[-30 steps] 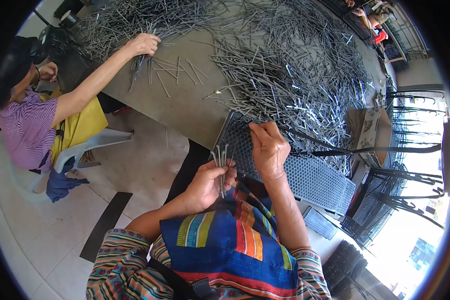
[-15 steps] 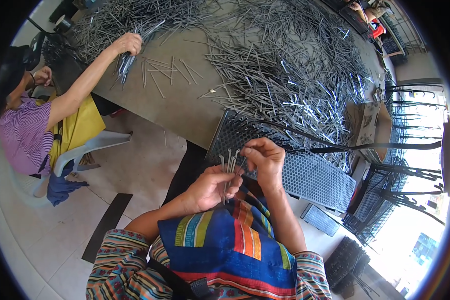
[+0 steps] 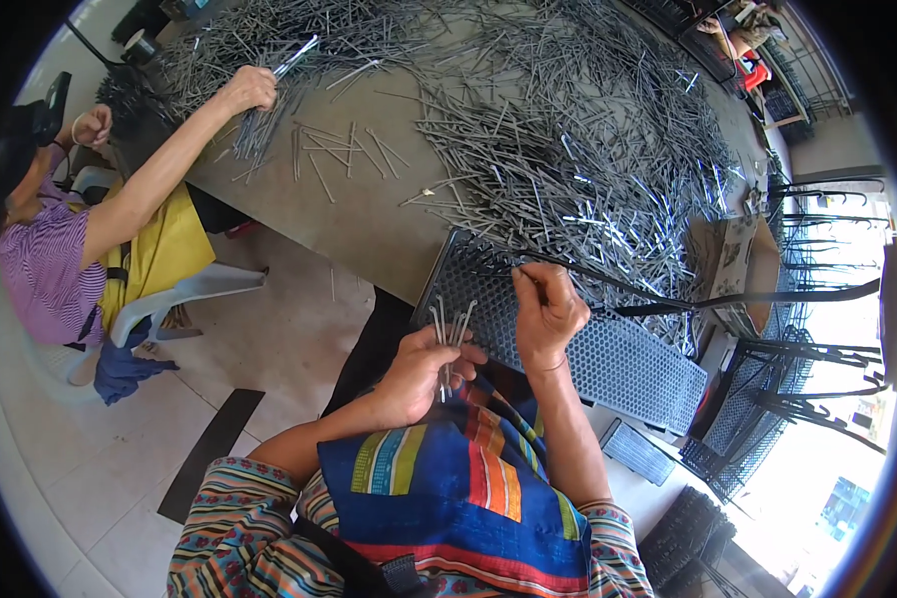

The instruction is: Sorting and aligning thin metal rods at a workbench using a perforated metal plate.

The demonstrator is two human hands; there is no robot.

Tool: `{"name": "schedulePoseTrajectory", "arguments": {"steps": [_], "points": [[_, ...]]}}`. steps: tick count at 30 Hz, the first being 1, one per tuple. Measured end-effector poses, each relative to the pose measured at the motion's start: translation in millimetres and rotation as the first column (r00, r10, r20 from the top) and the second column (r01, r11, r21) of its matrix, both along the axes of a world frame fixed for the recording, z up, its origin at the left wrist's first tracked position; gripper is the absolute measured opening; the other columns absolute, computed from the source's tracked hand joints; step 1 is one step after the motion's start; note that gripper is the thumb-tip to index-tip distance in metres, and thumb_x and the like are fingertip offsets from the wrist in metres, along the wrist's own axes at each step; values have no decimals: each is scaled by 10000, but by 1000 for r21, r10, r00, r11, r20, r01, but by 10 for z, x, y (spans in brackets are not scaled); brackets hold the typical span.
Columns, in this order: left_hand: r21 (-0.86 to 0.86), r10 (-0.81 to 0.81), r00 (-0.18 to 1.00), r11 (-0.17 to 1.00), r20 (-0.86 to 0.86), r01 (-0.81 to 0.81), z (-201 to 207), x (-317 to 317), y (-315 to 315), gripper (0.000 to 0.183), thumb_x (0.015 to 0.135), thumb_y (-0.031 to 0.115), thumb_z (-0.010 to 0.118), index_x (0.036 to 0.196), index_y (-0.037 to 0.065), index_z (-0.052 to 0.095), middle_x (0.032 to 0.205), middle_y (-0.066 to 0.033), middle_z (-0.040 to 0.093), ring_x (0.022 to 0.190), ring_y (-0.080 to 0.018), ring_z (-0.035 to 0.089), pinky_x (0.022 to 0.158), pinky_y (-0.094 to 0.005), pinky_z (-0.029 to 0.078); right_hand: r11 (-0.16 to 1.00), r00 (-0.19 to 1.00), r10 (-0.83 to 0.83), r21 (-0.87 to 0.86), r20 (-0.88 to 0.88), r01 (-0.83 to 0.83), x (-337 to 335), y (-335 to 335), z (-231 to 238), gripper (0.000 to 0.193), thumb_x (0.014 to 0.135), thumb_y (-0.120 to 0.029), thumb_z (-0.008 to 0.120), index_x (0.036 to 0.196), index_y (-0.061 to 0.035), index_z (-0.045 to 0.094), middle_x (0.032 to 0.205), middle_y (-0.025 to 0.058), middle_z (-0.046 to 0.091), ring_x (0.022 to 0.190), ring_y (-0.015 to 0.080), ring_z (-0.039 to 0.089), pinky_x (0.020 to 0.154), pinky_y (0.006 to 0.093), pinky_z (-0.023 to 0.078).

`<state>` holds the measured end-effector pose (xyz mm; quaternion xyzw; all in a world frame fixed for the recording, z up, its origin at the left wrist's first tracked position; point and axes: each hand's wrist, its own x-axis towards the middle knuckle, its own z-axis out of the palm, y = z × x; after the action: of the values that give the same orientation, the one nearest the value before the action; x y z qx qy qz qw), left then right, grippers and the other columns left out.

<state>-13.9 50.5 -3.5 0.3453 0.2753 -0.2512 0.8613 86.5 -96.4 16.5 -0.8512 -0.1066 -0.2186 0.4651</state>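
Observation:
Several thin metal rods (image 3: pixel 462 321) with small bent ends stand fanned out in my left hand (image 3: pixel 416 377), whose thumb and fingers are closed round their lower part. My right hand (image 3: pixel 552 324) is over the far left part of a dark perforated tray (image 3: pixel 608 351), thumb and fingertips pinched together. Whatever they hold, if anything, is hidden. At the tray's far left corner, dark rod ends (image 3: pixel 478 257) stick up from the holes. The tray slants from the table edge toward the right, its surface full of small round holes.
A large heap of loose metal rods (image 3: pixel 578 169) covers much of the table (image 3: pixel 344 234). At the left, a seated co-worker's hand (image 3: pixel 249 90) grips a bundle of rods. Hooked black bars (image 3: pixel 807 294) jut in from the right, near an open cardboard box (image 3: pixel 757 269).
My right hand has moved from beside the rods in my left hand to the tray, rightward and slightly away. My left hand keeps its rods. The co-worker's bundle has tilted.

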Motion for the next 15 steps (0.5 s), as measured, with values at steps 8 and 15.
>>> {"name": "schedulePoseTrajectory", "arguments": {"steps": [8,15], "points": [[26,39,999,999,-8,-38,-27,-11,-11,172,879,9,574,1038,-1,638,875,-124,692,679,-148,627,587,-264,461,997,999,42,-68,3,-41,37,-21,18,91,757,43,724,797,-9,662,723,85,655,597,128,605,559,249,469],[20,59,997,998,-56,-58,14,2,3,166,908,12,565,1055,-10,637,854,-106,687,689,-144,619,612,-266,466,889,993,118,-446,6,-102,30,51,-65,94,751,-44,717,840,-55,691,786,59,614,637,263,629,572,337,497]]}}
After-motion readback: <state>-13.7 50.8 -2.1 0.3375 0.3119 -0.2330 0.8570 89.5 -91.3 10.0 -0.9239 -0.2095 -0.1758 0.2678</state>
